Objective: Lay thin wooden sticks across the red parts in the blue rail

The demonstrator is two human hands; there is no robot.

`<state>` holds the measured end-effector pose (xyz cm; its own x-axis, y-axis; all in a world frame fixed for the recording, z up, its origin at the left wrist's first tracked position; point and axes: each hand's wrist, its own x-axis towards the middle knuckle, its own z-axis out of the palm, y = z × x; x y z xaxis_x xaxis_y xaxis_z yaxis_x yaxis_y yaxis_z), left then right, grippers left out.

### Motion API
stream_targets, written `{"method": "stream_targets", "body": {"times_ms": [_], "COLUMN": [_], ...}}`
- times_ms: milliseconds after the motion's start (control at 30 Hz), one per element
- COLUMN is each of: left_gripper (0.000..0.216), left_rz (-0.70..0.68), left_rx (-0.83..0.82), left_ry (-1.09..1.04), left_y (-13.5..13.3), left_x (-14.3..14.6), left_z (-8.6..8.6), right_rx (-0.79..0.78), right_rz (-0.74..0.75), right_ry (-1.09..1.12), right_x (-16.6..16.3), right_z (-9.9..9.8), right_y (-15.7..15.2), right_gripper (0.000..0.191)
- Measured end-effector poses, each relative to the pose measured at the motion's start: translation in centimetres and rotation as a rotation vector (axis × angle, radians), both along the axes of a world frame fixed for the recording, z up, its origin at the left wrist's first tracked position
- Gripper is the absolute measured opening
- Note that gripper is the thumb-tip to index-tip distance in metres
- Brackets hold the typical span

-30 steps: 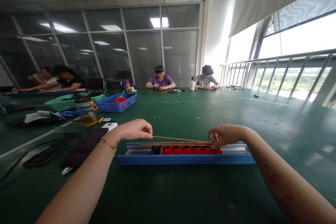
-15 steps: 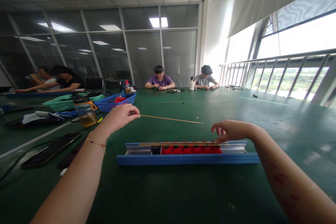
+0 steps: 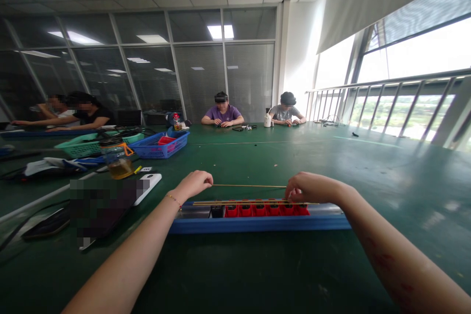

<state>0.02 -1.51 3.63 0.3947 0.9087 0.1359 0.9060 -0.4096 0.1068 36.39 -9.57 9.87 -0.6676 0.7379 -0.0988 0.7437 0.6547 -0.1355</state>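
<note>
My left hand (image 3: 194, 182) is closed in a pinch on the left end of a thin wooden stick (image 3: 250, 186), held level just behind a long blue rail (image 3: 257, 224). My right hand (image 3: 309, 187) is curled at the stick's right end, fingers bent over the red blocks (image 3: 267, 209). Several red blocks sit in a row in the rail, with a dark one (image 3: 218, 211) at their left. A second thin stick (image 3: 253, 202) lies along the tops of the blocks.
Left of the rail lie a white device (image 3: 147, 182), a blurred dark object (image 3: 99, 203) and cables. Further back are a jar (image 3: 117, 161), a blue basket (image 3: 160, 146) and a green basket (image 3: 93, 144). Several people sit at the far side of the green table (image 3: 331, 157).
My left hand had lifted the stick up and to the left, then brought it back down behind the rail. My right hand has closed in on the stick's right end.
</note>
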Motion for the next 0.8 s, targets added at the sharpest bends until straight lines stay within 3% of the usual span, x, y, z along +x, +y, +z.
{"method": "stream_targets", "body": {"times_ms": [233,467,700,800], "left_gripper": [0.017,0.019,0.021,0.02], "left_rz": [0.004,-0.022,-0.03,-0.019], "left_rx": [-0.061,-0.054,-0.062,-0.065], "left_ry": [0.016,0.024,0.0,-0.003], "left_y": [0.6,0.8,0.9,0.9], "left_x": [0.3,0.6,0.3,0.3], "left_z": [-2.0,-2.9,-3.1,-3.1], "right_rx": [0.06,0.144,0.204,0.24], "right_rz": [-0.011,0.004,-0.124,-0.209], "right_ry": [-0.043,-0.025,0.059,0.044], "right_x": [-0.5,-0.4,3.2,4.8], "right_z": [-0.3,-0.3,1.8,1.8], "right_y": [-0.3,-0.2,-0.2,0.6], "right_gripper": [0.022,0.016,0.018,0.02]}}
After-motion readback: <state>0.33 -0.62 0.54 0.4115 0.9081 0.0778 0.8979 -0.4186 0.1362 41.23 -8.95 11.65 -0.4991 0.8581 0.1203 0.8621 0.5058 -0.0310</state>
